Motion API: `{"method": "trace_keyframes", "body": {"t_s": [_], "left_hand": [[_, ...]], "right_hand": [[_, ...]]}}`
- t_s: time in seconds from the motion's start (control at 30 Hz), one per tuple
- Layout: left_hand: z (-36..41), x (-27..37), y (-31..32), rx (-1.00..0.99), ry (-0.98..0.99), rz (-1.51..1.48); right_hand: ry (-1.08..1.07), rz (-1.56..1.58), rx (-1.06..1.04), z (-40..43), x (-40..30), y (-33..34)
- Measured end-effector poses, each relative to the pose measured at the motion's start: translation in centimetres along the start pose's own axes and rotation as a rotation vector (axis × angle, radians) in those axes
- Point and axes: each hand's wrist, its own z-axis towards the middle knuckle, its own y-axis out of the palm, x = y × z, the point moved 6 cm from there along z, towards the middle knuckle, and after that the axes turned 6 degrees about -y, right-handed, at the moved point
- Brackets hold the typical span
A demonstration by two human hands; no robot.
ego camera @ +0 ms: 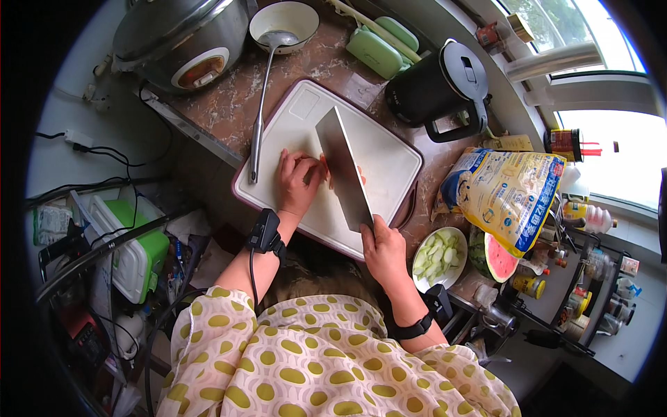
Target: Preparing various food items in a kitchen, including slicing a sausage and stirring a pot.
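My right hand [383,247] grips the handle of a cleaver [344,169], whose broad blade stands over the middle of a white cutting board [276,125] with a dark red rim. Just left of the blade, the bent fingers of my left hand [300,180] rest against a small orange-red piece of food [325,168]. More of this food shows beyond the blade, partly hidden by it. A metal ladle [258,125] lies along the board's left side, its bowl end in a white enamel bowl [284,18].
Right of the board are a bowl of sliced pale green vegetable [440,256], a cut watermelon [500,258], a printed plastic bag [500,193] and a black electric kettle [432,88]. A large metal cooker [182,47] stands at upper left, green containers [375,52] at the back.
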Motion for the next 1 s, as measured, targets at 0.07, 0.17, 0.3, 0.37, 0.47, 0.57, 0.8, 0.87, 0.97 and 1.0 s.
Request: {"method": "trace_keyframes", "body": {"t_s": [0.07, 0.17, 0.3, 0.37, 0.47, 0.57, 0.8, 0.87, 0.97, 1.0], "left_hand": [[0.0, 0.0, -0.1, 0.024, -0.007, -0.023], [-0.1, -0.2, -0.1, 0.016, -0.017, -0.036], [-0.1, -0.2, 0.0, 0.03, -0.002, -0.029], [0.1, 0.1, -0.1, 0.015, -0.004, -0.032], [0.0, 0.0, -0.2, 0.025, -0.011, -0.026], [-0.1, -0.3, -0.3, 0.016, -0.029, -0.032], [-0.1, 0.1, -0.2, 0.042, -0.012, 0.01], [-0.1, 0.0, 0.0, 0.027, -0.005, 0.002], [-0.2, -0.4, -0.1, 0.02, -0.027, 0.015], [-0.2, -0.4, 0.0, 0.02, -0.027, 0.014]], "right_hand": [[0.006, 0.011, -0.007, 0.2, -0.2, -0.6], [0.003, 0.024, -0.016, 0.1, -0.3, -0.7], [-0.007, 0.031, -0.022, -0.1, -0.9, -0.6], [0.008, 0.048, -0.023, -0.3, -0.9, -0.7], [0.025, 0.06, -0.035, -0.2, -1.5, -0.9], [0.02, 0.032, -0.053, 0.0, -1.4, -0.3], [-0.006, -0.09, -0.027, 0.6, 0.4, 3.3], [-0.008, -0.056, -0.021, 1.1, 0.4, 3.0], [0.019, 0.012, -0.025, 1.6, -0.3, 1.5], [0.046, 0.047, -0.034, 1.6, -0.5, 0.9]]}}
